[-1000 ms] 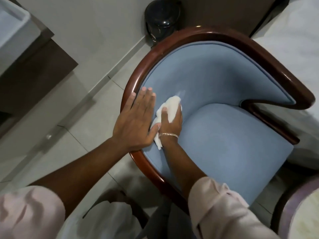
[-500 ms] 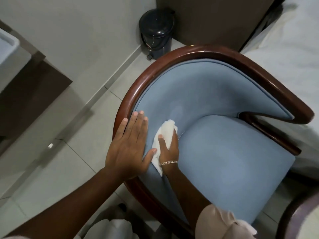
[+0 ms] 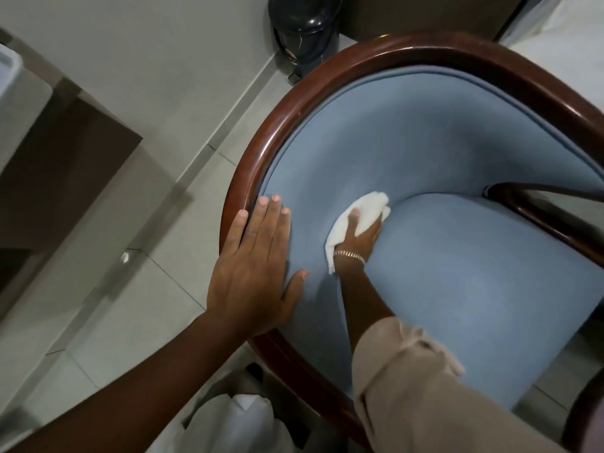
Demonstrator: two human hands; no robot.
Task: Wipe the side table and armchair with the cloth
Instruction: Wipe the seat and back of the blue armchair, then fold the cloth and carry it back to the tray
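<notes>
Cloth point(image 3: 367, 206) gripped in right hand point(image 3: 362, 238) presses armchair point(image 3: 457, 289); dark bin point(image 3: 304, 24) stands behind.

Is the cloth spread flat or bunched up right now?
Bunched. The cloth is crumpled into a wad under the right hand, pressed on the blue armchair.

The left hand point(image 3: 255, 273) lies flat with fingers straight and together, thumb spread, its bare forearm reaching in from lower left. The right hand point(image 3: 361, 237), a bracelet point(image 3: 349, 255) at the wrist and a rolled beige sleeve point(image 3: 408, 380) above, grips a white cloth point(image 3: 362, 207), thumb on top.
</notes>
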